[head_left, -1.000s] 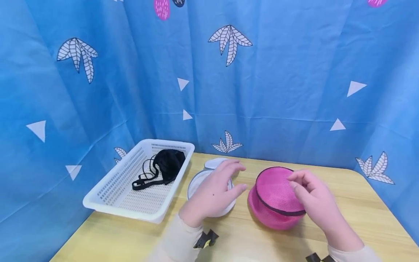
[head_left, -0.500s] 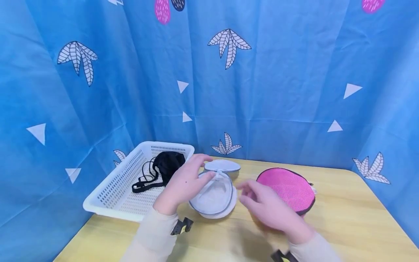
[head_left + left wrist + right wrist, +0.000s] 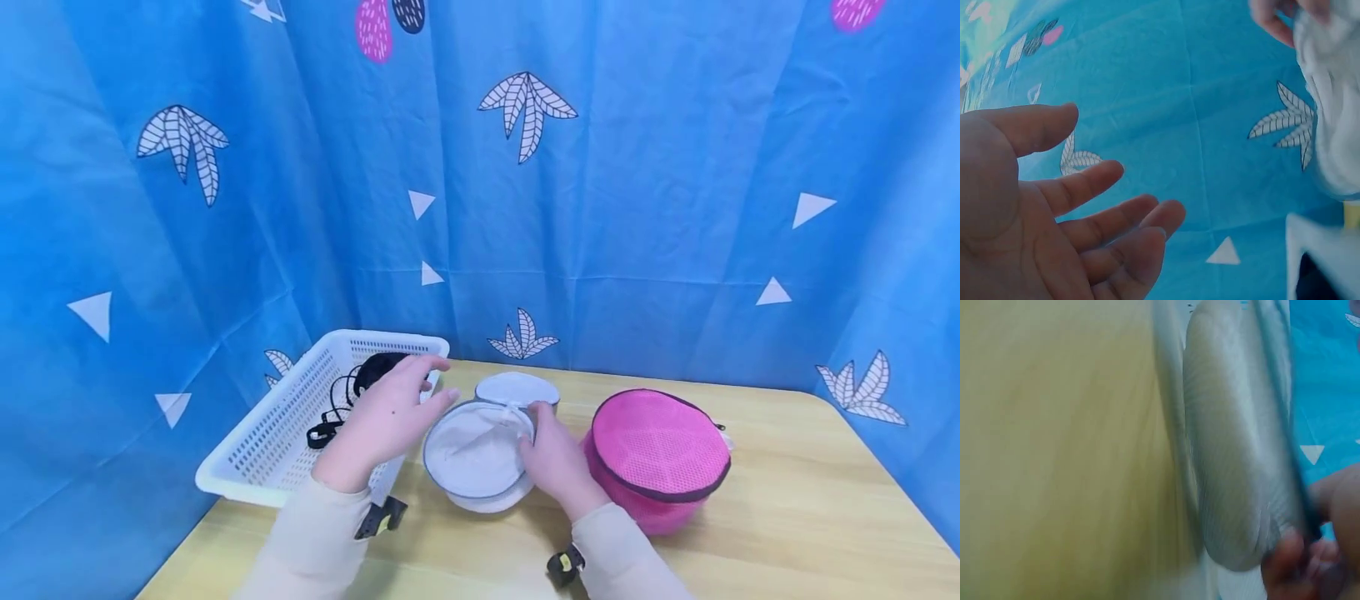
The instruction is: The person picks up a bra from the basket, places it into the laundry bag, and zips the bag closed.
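My right hand (image 3: 557, 457) pinches the right rim of a round white mesh laundry bag (image 3: 472, 492) with blue-grey trim. Its lid (image 3: 517, 387) is folded back behind it. The right wrist view shows fingertips (image 3: 1291, 553) at the trim of the bag's side. My left hand (image 3: 386, 421) hovers over the right side of the white basket, its fingers loosely bent and holding nothing. In the left wrist view the palm (image 3: 1054, 231) faces the camera. Next to my right forearm stands a round pink mesh laundry bag (image 3: 660, 442) with a dark zipper edge.
A white perforated plastic basket (image 3: 225, 475) sits at the table's left. In it lies a black cloth item (image 3: 375, 367) with cords and a strap (image 3: 322, 435), partly hidden by my left hand. A blue patterned curtain (image 3: 637, 208) encloses the back and sides of the wooden table (image 3: 810, 483).
My right hand has moved left from the pink bag to the white bag's rim and taken hold of it. My left hand has drawn left, from over the white bag to over the basket.
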{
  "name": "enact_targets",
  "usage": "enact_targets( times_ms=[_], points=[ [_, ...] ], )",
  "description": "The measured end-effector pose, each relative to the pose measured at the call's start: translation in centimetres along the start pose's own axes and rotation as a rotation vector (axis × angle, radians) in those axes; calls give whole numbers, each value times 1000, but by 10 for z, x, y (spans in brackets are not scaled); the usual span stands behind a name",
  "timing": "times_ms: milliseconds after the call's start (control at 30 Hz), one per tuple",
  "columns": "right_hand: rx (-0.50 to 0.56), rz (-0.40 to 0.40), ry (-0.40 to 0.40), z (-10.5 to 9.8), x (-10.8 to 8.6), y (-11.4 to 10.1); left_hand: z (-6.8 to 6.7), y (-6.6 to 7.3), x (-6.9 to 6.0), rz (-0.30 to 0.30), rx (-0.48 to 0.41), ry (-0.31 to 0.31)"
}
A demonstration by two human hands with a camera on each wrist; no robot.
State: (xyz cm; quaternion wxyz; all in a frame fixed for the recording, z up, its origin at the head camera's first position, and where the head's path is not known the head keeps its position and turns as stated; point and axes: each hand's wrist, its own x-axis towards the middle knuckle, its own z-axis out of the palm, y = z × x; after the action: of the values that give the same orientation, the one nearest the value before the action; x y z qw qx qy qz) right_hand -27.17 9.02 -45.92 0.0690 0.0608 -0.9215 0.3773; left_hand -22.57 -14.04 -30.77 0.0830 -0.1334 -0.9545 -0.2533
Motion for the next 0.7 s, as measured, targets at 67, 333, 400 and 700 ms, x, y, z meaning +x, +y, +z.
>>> enact_targets(
  times_ms=[67, 333, 400, 700],
  points=[
    [73, 4, -3, -3, 0, 2, -8, -2, 0, 21, 47, -20],
    [565, 164, -7, -17, -1, 4, -48, -22, 24, 56, 215, -120],
    [596, 187, 3, -17, -2, 4, -56, -35, 39, 13, 248, -161],
    [607, 169, -57, -11, -4, 6, -48, -113, 103, -107, 220, -260]
  ],
)
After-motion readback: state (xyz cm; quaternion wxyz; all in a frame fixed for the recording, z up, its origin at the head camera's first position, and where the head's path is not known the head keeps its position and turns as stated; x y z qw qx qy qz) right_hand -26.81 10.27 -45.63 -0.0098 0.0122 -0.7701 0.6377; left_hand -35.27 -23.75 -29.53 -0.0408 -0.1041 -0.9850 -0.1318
